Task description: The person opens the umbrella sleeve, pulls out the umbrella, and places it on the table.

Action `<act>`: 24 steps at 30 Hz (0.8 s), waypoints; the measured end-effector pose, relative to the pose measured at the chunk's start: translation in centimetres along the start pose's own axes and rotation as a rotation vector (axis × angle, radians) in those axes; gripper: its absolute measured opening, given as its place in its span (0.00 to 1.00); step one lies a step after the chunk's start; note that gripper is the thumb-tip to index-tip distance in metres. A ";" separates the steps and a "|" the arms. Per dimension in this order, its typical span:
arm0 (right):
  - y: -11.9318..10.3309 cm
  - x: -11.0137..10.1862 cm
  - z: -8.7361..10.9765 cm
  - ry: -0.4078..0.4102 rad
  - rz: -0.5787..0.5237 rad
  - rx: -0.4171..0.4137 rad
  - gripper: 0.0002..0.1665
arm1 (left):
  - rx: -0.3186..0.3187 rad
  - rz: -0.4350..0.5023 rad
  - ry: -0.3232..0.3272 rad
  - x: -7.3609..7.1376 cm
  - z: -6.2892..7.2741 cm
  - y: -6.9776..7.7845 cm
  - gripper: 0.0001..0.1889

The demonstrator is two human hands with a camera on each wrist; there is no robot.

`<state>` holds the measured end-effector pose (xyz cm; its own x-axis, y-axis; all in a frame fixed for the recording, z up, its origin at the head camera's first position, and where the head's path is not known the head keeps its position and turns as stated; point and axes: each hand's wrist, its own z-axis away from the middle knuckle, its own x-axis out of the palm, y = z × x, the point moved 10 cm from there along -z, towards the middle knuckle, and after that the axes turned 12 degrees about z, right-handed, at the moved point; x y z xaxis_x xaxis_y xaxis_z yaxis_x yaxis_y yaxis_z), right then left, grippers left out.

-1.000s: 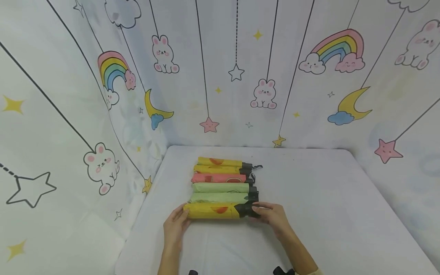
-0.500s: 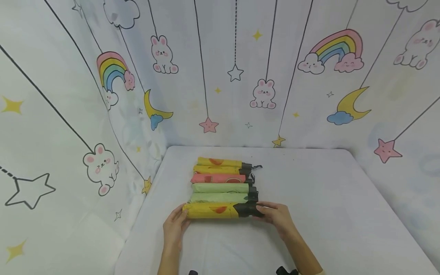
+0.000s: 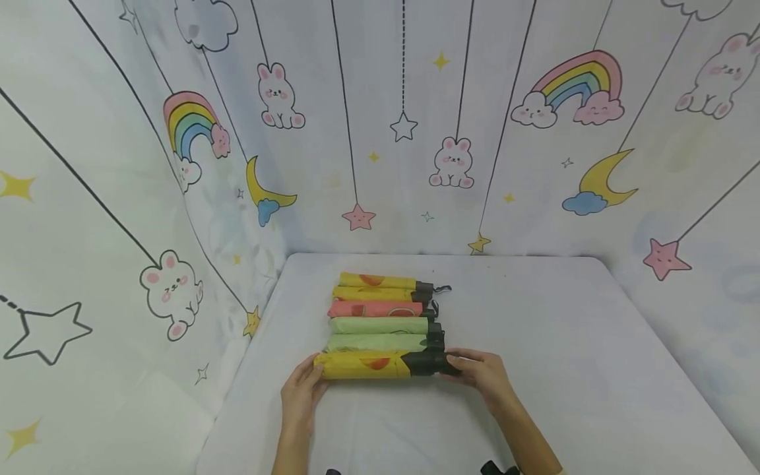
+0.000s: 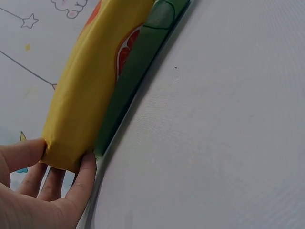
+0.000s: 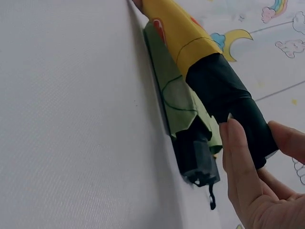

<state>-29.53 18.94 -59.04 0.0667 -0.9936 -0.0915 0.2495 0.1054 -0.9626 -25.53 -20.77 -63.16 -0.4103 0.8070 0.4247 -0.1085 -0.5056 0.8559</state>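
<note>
A folded umbrella in a yellow fruit-print sleeve lies crosswise at the near end of a row. My left hand pinches its closed yellow end, thumb on one side and fingers on the other, as the left wrist view shows. At the opposite end, my right hand grips the tip of the black handle between thumb and fingers. Just behind is a light green folded umbrella, its black handle and strap visible below the yellow one in the right wrist view.
Behind lie another green umbrella, a red one and two yellow ones, handles all to the right. They rest on a white table against a cartoon-printed backdrop. A small dark object shows at the lower edge.
My right hand has shifted a little to the right with the handle's tip, and a longer stretch of black handle shows. My left hand keeps its hold; the other umbrellas stay put.
</note>
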 end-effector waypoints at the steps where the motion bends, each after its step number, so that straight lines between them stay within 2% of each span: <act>1: 0.0 -0.1 0.0 0.003 0.001 0.002 0.24 | -0.002 0.001 0.001 0.0 0.0 0.0 0.27; 12: 0.1 -0.8 0.2 0.030 0.015 0.024 0.26 | -0.010 -0.008 -0.003 -0.1 0.2 -0.4 0.29; 24: 0.1 -1.2 -0.1 0.025 0.006 0.017 0.26 | -0.019 0.001 -0.013 -0.1 0.1 -0.5 0.29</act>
<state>-29.67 20.13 -59.03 0.0444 -0.9937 -0.1032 0.2659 0.1114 -0.9576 -25.37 -20.60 -63.63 -0.3988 0.8105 0.4291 -0.1253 -0.5116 0.8500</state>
